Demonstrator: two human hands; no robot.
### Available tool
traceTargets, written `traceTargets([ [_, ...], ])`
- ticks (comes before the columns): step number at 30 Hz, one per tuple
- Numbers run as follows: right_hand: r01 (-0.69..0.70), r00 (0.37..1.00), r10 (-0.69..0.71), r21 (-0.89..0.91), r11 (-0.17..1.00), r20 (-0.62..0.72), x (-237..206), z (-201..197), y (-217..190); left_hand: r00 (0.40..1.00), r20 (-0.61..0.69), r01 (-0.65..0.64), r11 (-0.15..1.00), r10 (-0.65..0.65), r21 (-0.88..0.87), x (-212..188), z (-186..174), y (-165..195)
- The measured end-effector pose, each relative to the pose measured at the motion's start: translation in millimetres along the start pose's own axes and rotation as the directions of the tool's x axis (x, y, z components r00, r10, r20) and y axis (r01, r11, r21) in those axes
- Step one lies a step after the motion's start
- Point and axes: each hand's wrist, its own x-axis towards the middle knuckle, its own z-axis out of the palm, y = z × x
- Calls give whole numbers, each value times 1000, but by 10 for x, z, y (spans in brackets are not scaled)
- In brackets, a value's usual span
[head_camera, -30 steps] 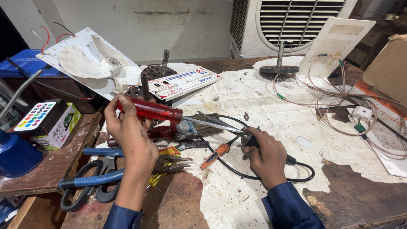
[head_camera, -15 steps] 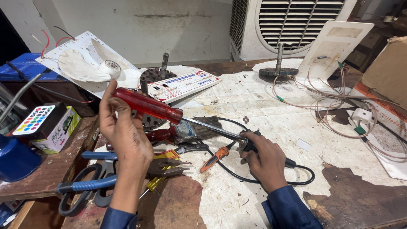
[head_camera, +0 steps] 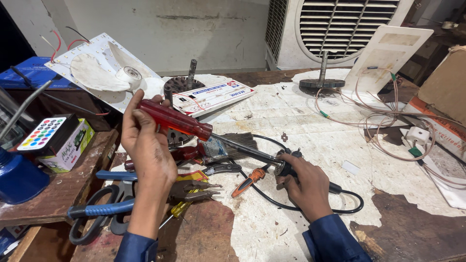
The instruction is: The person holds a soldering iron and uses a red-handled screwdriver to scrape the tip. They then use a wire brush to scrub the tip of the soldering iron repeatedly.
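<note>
My left hand (head_camera: 145, 145) grips the dark red handle of a long screwdriver (head_camera: 174, 119), raised above the workbench. Its metal shaft (head_camera: 245, 150) slants down to the right, and its tip meets a small black part (head_camera: 286, 167) with a black cable that my right hand (head_camera: 308, 187) holds against the bench. The part itself is mostly hidden under my right fingers. Both of my sleeves are dark blue.
Below the left hand lie blue-handled shears (head_camera: 97, 208), pliers (head_camera: 194, 189), a small orange screwdriver (head_camera: 247, 180) and a brush (head_camera: 228, 145). A white fan blade on a plate (head_camera: 102, 70), a motor rotor (head_camera: 323, 80), copper wire coils (head_camera: 383, 126) and a cooler (head_camera: 340, 29) stand behind.
My left hand has lifted the red handle higher and tilted the screwdriver steeper. The right hand has stayed on the black part.
</note>
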Motion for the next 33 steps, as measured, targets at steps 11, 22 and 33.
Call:
traceTargets([
  [11, 8, 1000, -8, -10, 1000, 0, -5, -25, 5, 999, 27, -47, 998, 45, 48, 57, -25, 111],
  [22, 0, 1000, 0, 23, 1000, 20, 15, -62, -53, 999, -24, 31, 999, -30, 43, 56, -33, 36],
  [33, 25, 1000, -26, 38, 999, 14, 8, -52, -51, 1000, 12, 14, 999, -14, 34, 67, -87, -27],
])
